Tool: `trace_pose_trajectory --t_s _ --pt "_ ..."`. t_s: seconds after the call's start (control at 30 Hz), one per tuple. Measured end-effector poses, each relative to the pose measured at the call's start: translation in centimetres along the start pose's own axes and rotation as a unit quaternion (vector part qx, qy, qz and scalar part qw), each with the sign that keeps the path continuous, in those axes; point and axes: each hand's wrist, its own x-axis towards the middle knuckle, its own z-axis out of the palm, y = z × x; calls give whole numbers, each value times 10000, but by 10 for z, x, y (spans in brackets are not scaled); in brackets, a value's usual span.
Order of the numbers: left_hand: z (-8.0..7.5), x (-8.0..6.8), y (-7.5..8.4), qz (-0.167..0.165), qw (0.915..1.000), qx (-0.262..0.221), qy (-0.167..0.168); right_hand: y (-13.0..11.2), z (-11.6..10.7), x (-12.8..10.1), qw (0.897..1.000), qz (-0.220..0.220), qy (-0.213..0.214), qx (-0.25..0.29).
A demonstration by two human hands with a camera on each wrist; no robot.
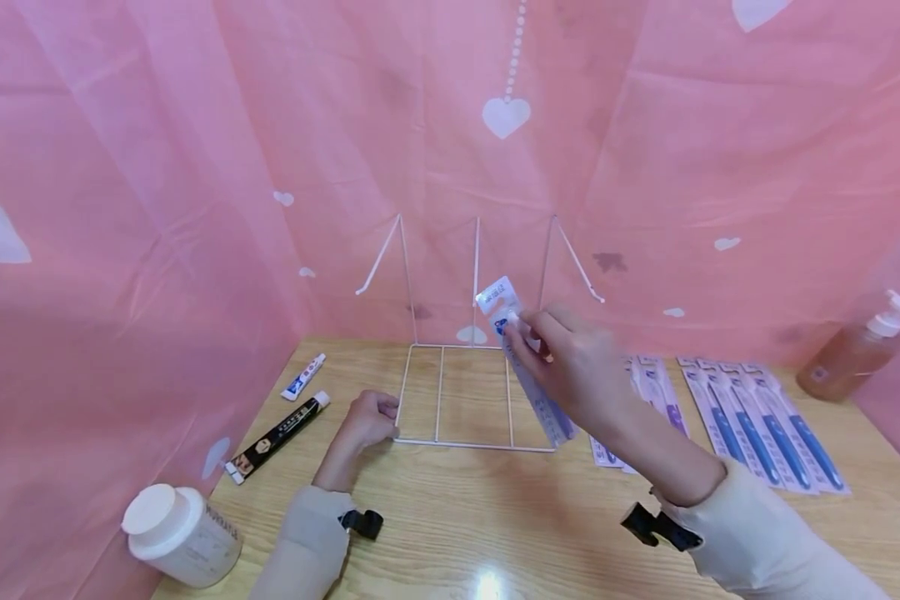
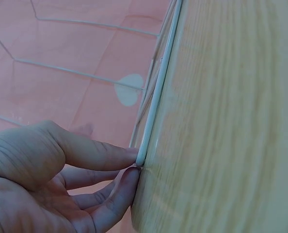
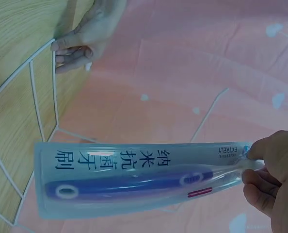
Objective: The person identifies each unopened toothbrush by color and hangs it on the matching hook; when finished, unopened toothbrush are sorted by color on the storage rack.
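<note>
Pinching a packaged toothbrush (image 1: 543,408) near its upper end between thumb and fingers of the right hand (image 1: 577,367). Held aslant across the right side of a white wire rack (image 1: 472,445) in the head view, with the printed top toward the upper left. Showing a purple handle and blue lettering in the right wrist view. Gripping the rack's near left corner between thumb and fingers of the left hand (image 1: 367,421). Built with 3 uprights at the rear, backed by a pink curtain (image 1: 345,125) with pale hearts. Flanked on the wooden table (image 1: 457,517) at left by a small tube (image 1: 303,377), a longer black tube (image 1: 277,437) and a white jar (image 1: 183,542). Flanked at right by purple packs (image 1: 663,392), partly hidden by the right arm, then 4 blue-handled packs (image 1: 761,425) and an amber pump bottle (image 1: 847,362).
</note>
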Motion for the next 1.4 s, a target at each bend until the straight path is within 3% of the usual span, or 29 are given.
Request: trace_pose_trajectory --t_s 0.33,0.8,1.17,1.4 --pt "0 0 -1 4 10000 -79 -35 -7 22 8 9999 11 -111 72" --pt "1 3 -5 90 9999 -123 37 19 49 19 9920 1006 -728 224" --pt "0 2 -4 37 9999 -102 -9 41 76 45 9659 2299 -1147 305" --pt "0 1 -3 8 9999 -139 -5 58 96 60 9522 2835 -1096 316"
